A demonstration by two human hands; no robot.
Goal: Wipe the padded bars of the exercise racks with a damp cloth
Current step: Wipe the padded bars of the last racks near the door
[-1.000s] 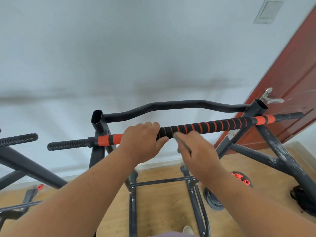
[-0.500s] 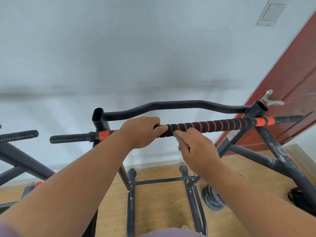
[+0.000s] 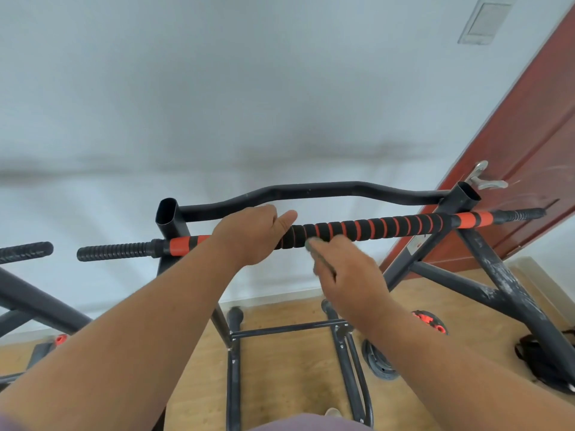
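Hands meet on the padded bar (image 3: 367,228) — left hand (image 3: 252,234) wrapped over it, right hand (image 3: 345,272) just beside, pinching a grey cloth (image 3: 320,258).

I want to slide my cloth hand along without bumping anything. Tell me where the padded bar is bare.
The padded bar is bare from the right hand out to the right upright. A short orange stretch shows between the left upright and the left hand. The middle is crowded: both hands meet there.
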